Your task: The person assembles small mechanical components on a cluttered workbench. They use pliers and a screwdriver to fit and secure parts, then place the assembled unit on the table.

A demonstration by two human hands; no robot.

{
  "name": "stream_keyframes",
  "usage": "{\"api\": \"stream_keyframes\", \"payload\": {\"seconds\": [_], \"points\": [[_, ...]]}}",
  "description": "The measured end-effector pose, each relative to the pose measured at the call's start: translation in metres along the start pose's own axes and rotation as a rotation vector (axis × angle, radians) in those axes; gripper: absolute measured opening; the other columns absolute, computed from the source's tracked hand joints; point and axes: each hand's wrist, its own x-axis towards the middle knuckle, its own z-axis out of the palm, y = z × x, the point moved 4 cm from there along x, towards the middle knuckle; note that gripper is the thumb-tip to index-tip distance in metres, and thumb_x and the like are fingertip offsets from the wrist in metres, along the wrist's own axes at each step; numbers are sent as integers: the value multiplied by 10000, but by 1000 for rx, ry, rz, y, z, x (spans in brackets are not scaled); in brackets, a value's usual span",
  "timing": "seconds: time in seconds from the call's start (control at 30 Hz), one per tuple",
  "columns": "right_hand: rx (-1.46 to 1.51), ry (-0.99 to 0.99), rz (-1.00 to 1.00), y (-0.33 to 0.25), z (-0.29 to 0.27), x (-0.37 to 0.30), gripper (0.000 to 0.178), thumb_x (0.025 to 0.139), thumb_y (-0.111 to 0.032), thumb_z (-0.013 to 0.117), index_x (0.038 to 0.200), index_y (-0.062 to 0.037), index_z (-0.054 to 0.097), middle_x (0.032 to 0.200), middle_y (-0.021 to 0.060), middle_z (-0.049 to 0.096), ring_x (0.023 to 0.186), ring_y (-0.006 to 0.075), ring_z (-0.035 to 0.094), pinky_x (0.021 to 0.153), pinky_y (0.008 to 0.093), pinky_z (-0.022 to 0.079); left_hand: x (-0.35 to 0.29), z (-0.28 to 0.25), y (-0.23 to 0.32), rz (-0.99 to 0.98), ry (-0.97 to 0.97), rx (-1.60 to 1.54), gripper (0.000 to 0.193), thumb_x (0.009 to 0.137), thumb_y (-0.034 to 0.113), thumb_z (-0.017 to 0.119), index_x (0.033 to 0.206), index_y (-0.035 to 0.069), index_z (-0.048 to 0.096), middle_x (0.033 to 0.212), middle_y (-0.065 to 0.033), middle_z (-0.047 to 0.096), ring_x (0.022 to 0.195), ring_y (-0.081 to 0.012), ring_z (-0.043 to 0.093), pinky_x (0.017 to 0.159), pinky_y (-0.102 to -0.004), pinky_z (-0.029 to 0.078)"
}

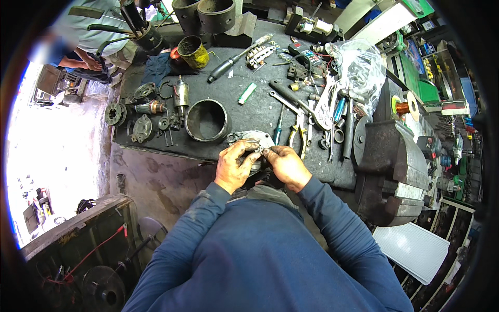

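My left hand (235, 165) and my right hand (287, 165) meet at the bench's near edge, both blackened with grease. Between their fingertips sits a small metal part (260, 150), pinched from both sides; its exact kind is too small to tell. Just behind and below the hands is a grey metal housing (265, 137), partly hidden by them. To its left stands a dark metal cylinder (207, 120), open at the top. A screwdriver (279, 126) with a teal handle and yellow-handled pliers (298, 136) lie right of the housing.
Spanners (323, 110) and a hammer (349, 125) crowd the right side, before a big bench vise (392, 166). Disassembled motor parts (143, 128) lie at left. A yellow-rimmed can (193, 53) and a clear plastic bag (364, 70) sit farther back. Another person (86, 60) is at upper left.
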Motion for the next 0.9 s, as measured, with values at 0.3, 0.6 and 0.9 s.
{"api": "stream_keyframes", "payload": {"seconds": [0.3, 0.6, 0.9], "points": [[-47, 24, 234, 2, -3, 4, 385, 1082, -313, 598, 1162, 40, 730, 842, 79, 719, 677, 214, 675, 576, 425, 566, 3, -2, -6, 7, -14, -5, 149, 905, 53, 802, 1036, 6, 748, 1081, -159, 796, 1015, -331, 779, 885, -399, 606], [44, -9, 375, -25, -2, -8, 281, 1044, -283, 648, 858, -73, 647, 628, -18, 454, 486, 107, 375, 436, 336, 265, 3, -2, -10, 10, -11, -37, 154, 932, 37, 789, 1066, -21, 740, 1116, -167, 796, 1021, -276, 781, 907, -361, 598], [-563, 84, -132, -31, -1, 1, 387, 1077, -276, 607, 1093, 87, 743, 924, 171, 780, 792, 241, 709, 782, 404, 568, 1, -2, -10, 8, 6, -53, 143, 939, 60, 774, 1066, 5, 739, 1063, -159, 794, 1018, -335, 778, 890, -392, 602]]}}
